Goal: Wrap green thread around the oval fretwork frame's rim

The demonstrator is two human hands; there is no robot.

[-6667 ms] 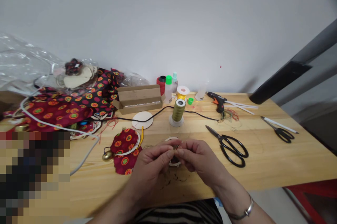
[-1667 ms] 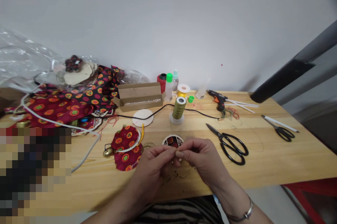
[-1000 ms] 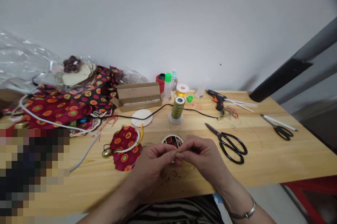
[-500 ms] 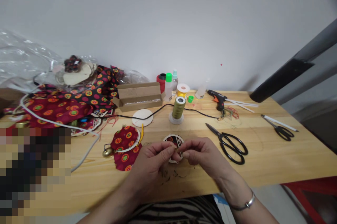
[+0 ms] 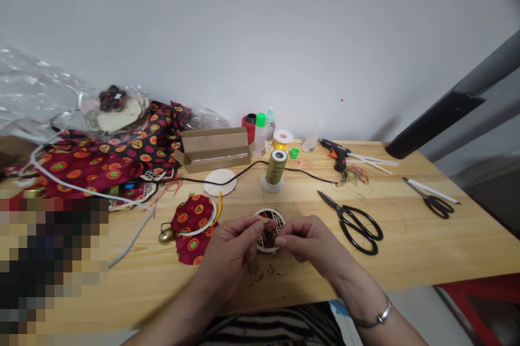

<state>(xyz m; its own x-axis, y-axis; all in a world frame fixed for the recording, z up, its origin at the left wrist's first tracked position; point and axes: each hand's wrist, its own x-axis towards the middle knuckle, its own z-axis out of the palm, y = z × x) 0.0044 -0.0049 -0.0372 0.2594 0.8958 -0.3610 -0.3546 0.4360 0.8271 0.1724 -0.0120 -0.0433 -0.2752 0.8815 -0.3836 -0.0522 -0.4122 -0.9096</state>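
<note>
My left hand (image 5: 238, 240) is closed in a pinch, thumb against forefinger. A small bundle of olive thread (image 5: 252, 265) hangs below its palm. My right hand (image 5: 311, 240) is also pinched, a short gap to the right; what lies between its fingertips is too small to make out. Beneath the fingers a round white openwork frame (image 5: 270, 248) with dark red patterned fabric lies on the table, partly covered by the hands. Beyond it stands a spool of olive thread (image 5: 277, 168). Dark thread scraps (image 5: 270, 270) lie in front of the frame.
Black-handled scissors (image 5: 359, 227) lie to the right, with smaller scissors (image 5: 436, 205) and a white pencil (image 5: 433, 190) farther off. A glue gun (image 5: 337, 154), bottles (image 5: 260, 137) and an open cardboard box (image 5: 217, 151) stand behind. Red patterned fabric pieces (image 5: 193, 219) are at left.
My fingertips have moved apart, the left hand slightly up and left. More of the round frame now shows between them, and the olive thread bundle shows more clearly.
</note>
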